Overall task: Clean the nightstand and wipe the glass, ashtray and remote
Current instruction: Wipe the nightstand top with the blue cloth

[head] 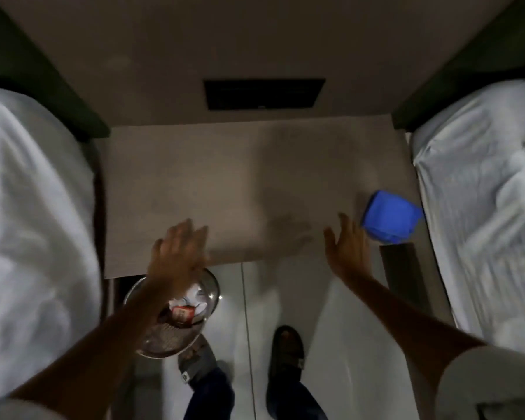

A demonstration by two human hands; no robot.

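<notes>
1. Forearms come in from the lower corners of the frame, with sandalled feet (286, 353) on the pale floor (331, 313) at bottom centre
2. Left hand (176, 256) hangs over the near edge of the nightstand, left of centre, fingers (194, 234) spread apart and holding nothing
3. Right hand (347, 253) reaches up at centre right, fingers loosely apart, empty, just short of the blue cloth (390, 218)
4. Nightstand (225, 183), the table in this job, fills the middle of the frame between two white beds; its grey-brown top looks bare apart from the folded cloth near its right edge
5. Below the left hand, a round metal bin (152, 344) on the floor holds crumpled wrappers and paper
6. Glass, ashtray and remote: none in view
7. My read: clearing litter looks done and wiping is up next; the right hand needs to close on the cloth and sweep it across the top
8. Motion blur softens everything, so any dust or marks can't be judged
</notes>
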